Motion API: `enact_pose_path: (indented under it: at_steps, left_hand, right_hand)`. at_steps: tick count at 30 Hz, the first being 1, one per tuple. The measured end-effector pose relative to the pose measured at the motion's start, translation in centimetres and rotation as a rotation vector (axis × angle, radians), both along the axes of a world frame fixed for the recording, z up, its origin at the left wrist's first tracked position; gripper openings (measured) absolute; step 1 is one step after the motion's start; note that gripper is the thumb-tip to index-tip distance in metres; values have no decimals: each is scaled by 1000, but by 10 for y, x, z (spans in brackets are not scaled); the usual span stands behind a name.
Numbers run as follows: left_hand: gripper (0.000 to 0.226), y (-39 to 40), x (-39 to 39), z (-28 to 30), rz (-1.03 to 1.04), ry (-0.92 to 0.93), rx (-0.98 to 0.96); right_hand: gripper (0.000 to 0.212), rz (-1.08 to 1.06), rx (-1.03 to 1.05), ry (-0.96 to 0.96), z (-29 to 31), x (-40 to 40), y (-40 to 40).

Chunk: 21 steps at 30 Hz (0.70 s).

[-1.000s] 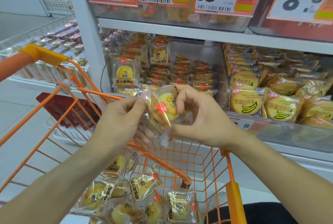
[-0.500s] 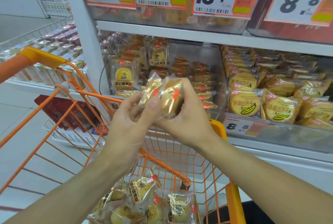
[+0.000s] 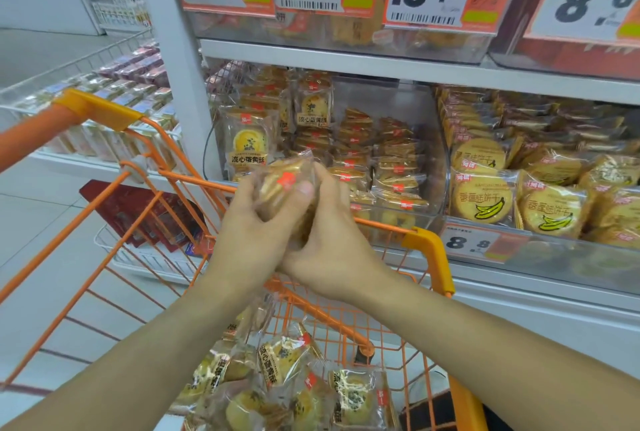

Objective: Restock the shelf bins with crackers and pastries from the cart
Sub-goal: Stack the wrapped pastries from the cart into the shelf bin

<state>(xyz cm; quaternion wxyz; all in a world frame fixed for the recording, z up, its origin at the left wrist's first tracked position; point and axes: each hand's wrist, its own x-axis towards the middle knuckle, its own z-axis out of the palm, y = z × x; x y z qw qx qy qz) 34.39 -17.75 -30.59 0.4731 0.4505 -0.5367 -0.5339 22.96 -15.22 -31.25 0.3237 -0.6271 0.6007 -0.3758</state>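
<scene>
Pastries sit squeezed between both hands, left hand and right hand curled round them, just in front of the bin above the cart.

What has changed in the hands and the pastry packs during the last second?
Both hands, left hand and right hand, closed together and turned the pastry packs edge-up, carrying them up toward the shelf bin. They still grip the packs. The packs in the cart stayed put.
</scene>
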Motion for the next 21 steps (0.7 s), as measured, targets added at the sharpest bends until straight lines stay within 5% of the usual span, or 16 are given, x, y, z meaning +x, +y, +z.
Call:
enact_pose_path:
  at_steps: [4, 8, 12, 17, 21]
  left_hand:
    - [64, -14, 14, 6, 66, -78, 17]
    - [36, -11, 18, 23, -174, -74, -131]
    - [46, -11, 18, 21, -308, -35, -145]
    - [66, -13, 10, 8, -139, -40, -155]
    - [63, -14, 13, 5, 21, -316, -409]
  right_hand:
    - [108, 140, 65, -10, 14, -9, 7]
    - [87, 78, 126, -259, 24, -21, 3]
    - [67, 192, 155, -119, 23, -27, 1]
    - [89, 246, 114, -132, 8, -26, -3]
    - [63, 262, 19, -247, 11, -28, -3]
